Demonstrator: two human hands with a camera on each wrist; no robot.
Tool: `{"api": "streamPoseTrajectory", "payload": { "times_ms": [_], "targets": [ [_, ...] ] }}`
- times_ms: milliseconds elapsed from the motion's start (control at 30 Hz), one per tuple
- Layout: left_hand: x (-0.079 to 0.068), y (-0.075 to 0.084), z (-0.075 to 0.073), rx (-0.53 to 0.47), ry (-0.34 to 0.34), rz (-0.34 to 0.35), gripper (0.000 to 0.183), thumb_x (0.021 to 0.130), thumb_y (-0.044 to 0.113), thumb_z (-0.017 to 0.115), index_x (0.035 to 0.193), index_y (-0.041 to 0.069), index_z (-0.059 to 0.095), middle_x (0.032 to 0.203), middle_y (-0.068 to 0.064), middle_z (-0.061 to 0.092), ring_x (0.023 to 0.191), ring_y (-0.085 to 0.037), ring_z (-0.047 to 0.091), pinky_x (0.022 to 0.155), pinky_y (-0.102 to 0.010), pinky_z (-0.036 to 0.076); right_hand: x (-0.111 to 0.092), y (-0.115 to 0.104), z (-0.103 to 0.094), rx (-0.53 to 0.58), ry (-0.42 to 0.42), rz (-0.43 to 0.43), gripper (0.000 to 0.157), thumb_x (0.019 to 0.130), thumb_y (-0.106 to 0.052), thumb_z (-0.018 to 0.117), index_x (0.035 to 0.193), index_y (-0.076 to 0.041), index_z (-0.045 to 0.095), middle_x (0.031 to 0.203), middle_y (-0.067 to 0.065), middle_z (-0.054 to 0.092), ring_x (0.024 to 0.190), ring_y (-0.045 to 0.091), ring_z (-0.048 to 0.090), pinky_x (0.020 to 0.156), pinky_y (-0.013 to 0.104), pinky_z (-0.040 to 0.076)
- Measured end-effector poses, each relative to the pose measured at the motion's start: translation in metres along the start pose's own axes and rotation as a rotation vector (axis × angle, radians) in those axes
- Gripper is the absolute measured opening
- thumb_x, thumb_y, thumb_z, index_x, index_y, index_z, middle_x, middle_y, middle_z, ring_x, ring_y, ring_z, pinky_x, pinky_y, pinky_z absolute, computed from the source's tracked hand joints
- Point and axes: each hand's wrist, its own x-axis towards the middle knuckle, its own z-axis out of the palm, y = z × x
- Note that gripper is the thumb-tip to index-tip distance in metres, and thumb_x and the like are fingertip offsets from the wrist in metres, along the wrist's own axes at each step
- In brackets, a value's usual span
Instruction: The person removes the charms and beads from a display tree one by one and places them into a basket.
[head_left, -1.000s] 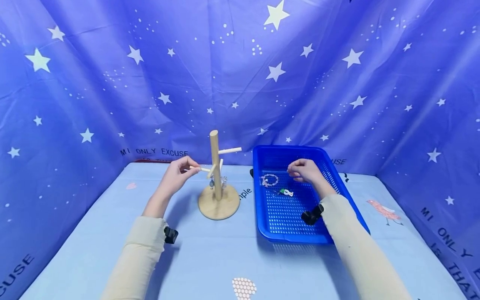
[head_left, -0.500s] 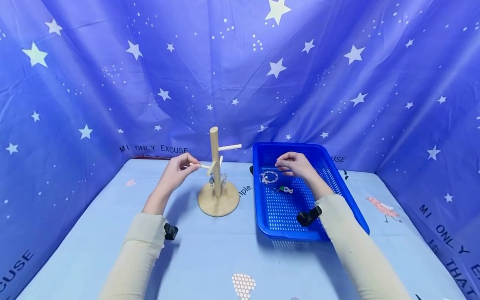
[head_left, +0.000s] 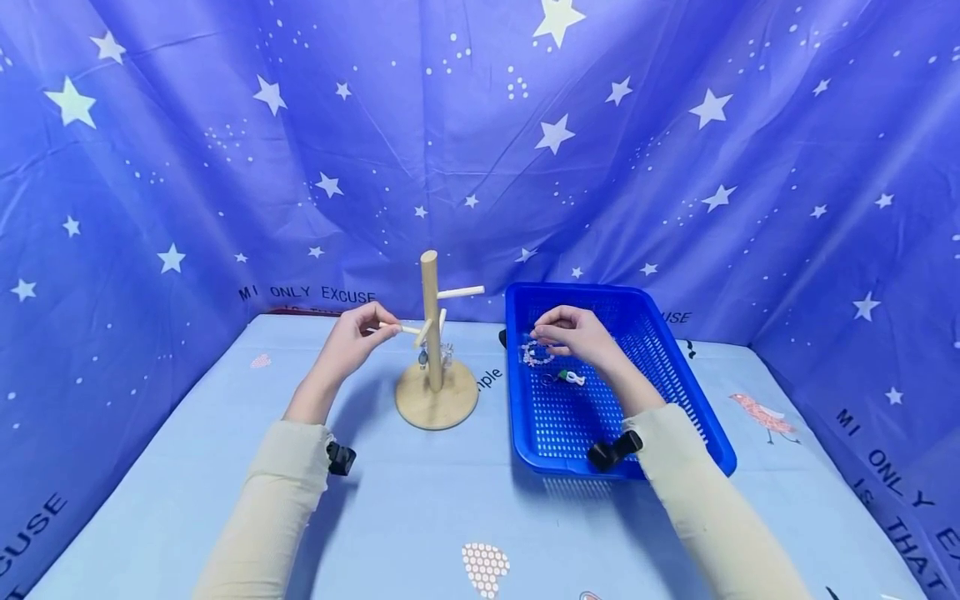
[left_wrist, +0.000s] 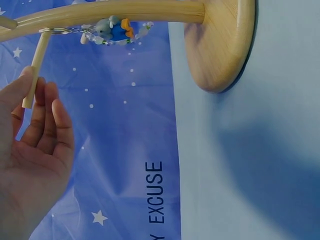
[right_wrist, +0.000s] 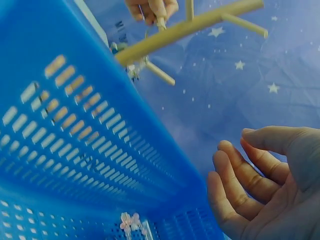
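My left hand [head_left: 348, 340] pinches the end of one peg [left_wrist: 37, 67] of a wooden peg stand [head_left: 430, 312]. On that same peg, close to the post, hangs a keychain with a grey and blue figure [left_wrist: 117, 30]. A clear beaded bracelet [head_left: 447, 354] hangs from another peg. My right hand [head_left: 581, 335] hovers over the blue basket [head_left: 525, 454], its fingers loosely bent and nothing between them. Below its fingertips lies a pink beaded bracelet [head_left: 536, 357], partly hidden by them. Nearer to me in the basket is a keychain with a green and white figure [head_left: 572, 377].
A light blue cloth [head_left: 420, 517] covers the table. Behind it hangs a blue star-patterned curtain [head_left: 375, 150]. The stand's round base [head_left: 435, 404] is left of the basket, with a gap between them. Upper right on the stand, a bare peg [head_left: 461, 292] points toward the basket.
My right hand has moved left across the basket and is now over the pink bracelet. The left hand keeps pinching the peg, and the stand stays in place.
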Motion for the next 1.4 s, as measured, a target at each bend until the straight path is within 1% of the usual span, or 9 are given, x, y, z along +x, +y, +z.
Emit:
{"api": "streamPoseTrajectory", "payload": {
  "times_ms": [133, 300, 433, 567, 667, 900, 1067, 1233, 1400],
  "targets": [
    [0.000, -0.001, -0.001, 0.067, 0.003, 0.012, 0.015, 0.089, 0.018, 0.066, 0.093, 0.003, 0.064, 0.095, -0.013, 0.066, 0.077, -0.017, 0.059, 0.065, -0.026, 0.047, -0.007, -0.002, 0.008, 0.009, -0.021, -0.022, 0.029, 0.093, -0.017, 0.060, 0.110, 0.005, 0.057, 0.109, 0.023, 0.065, 0.089, 0.017, 0.067, 0.086, 0.044, 0.053],
    [0.002, 0.009, -0.004, 0.167, -0.012, 0.049, 0.009, 0.088, 0.016, 0.067, 0.091, 0.008, 0.065, 0.093, -0.009, 0.068, 0.086, -0.020, 0.063, 0.078, -0.035, 0.054, -0.016, -0.006, 0.016, 0.035, -0.035, -0.035, 0.026, 0.093, -0.016, 0.060, 0.109, 0.005, 0.057, 0.108, 0.024, 0.065, 0.086, 0.016, 0.067, 0.087, 0.048, 0.051],
    [0.006, 0.022, -0.007, 0.183, -0.021, 0.062, 0.012, 0.089, 0.020, 0.066, 0.095, 0.009, 0.066, 0.096, -0.006, 0.069, 0.090, -0.020, 0.065, 0.082, -0.036, 0.053, -0.022, -0.010, 0.021, 0.047, -0.045, -0.047, 0.026, 0.093, -0.016, 0.060, 0.108, 0.005, 0.058, 0.109, 0.028, 0.063, 0.088, 0.020, 0.067, 0.084, 0.041, 0.054],
    [0.013, 0.038, -0.010, 0.127, -0.033, 0.095, 0.021, 0.090, 0.027, 0.065, 0.104, 0.011, 0.066, 0.105, -0.007, 0.068, 0.094, -0.019, 0.065, 0.085, -0.035, 0.052, -0.026, -0.011, 0.026, 0.055, -0.057, -0.060, 0.026, 0.092, -0.017, 0.061, 0.108, 0.004, 0.058, 0.107, 0.025, 0.065, 0.095, 0.031, 0.065, 0.081, 0.038, 0.055],
    [0.016, 0.054, -0.011, 0.057, -0.063, 0.115, 0.027, 0.091, 0.027, 0.063, 0.112, 0.011, 0.064, 0.114, -0.010, 0.065, 0.101, -0.020, 0.063, 0.090, -0.037, 0.049, -0.028, -0.011, 0.030, 0.059, -0.073, -0.066, 0.027, 0.092, -0.018, 0.061, 0.107, 0.004, 0.058, 0.105, 0.021, 0.066, 0.097, 0.033, 0.064, 0.082, 0.040, 0.055],
    [0.018, 0.091, -0.005, -0.069, -0.145, 0.182, 0.033, 0.093, 0.010, 0.058, 0.124, -0.001, 0.055, 0.121, -0.020, 0.061, 0.111, -0.030, 0.058, 0.098, -0.043, 0.043, -0.034, -0.013, 0.038, 0.068, -0.118, -0.068, 0.026, 0.092, -0.019, 0.061, 0.107, 0.003, 0.058, 0.107, 0.023, 0.065, 0.096, 0.030, 0.064, 0.084, 0.044, 0.053],
    [0.028, 0.090, 0.001, -0.131, -0.180, 0.208, 0.030, 0.095, 0.009, 0.055, 0.123, 0.000, 0.056, 0.119, -0.019, 0.063, 0.108, -0.024, 0.061, 0.099, -0.038, 0.044, -0.039, -0.014, 0.040, 0.043, -0.131, -0.067, 0.026, 0.093, -0.019, 0.060, 0.106, 0.003, 0.059, 0.108, 0.026, 0.063, 0.096, 0.028, 0.065, 0.085, 0.044, 0.053],
    [0.034, 0.084, 0.001, -0.115, -0.182, 0.202, 0.028, 0.094, 0.013, 0.058, 0.120, 0.002, 0.059, 0.114, -0.014, 0.067, 0.103, -0.018, 0.064, 0.097, -0.035, 0.046, -0.041, -0.014, 0.041, 0.045, -0.129, -0.057, 0.026, 0.093, -0.019, 0.060, 0.107, 0.003, 0.059, 0.108, 0.024, 0.064, 0.098, 0.032, 0.064, 0.087, 0.048, 0.051],
    [0.034, 0.085, -0.001, -0.129, -0.188, 0.191, 0.029, 0.092, 0.011, 0.060, 0.119, -0.001, 0.059, 0.112, -0.018, 0.067, 0.100, -0.018, 0.066, 0.095, -0.035, 0.048, -0.039, -0.010, 0.041, 0.054, -0.142, -0.052, 0.028, 0.093, -0.020, 0.060, 0.107, 0.004, 0.058, 0.109, 0.027, 0.062, 0.099, 0.032, 0.063, 0.089, 0.050, 0.049]
  ]
}}
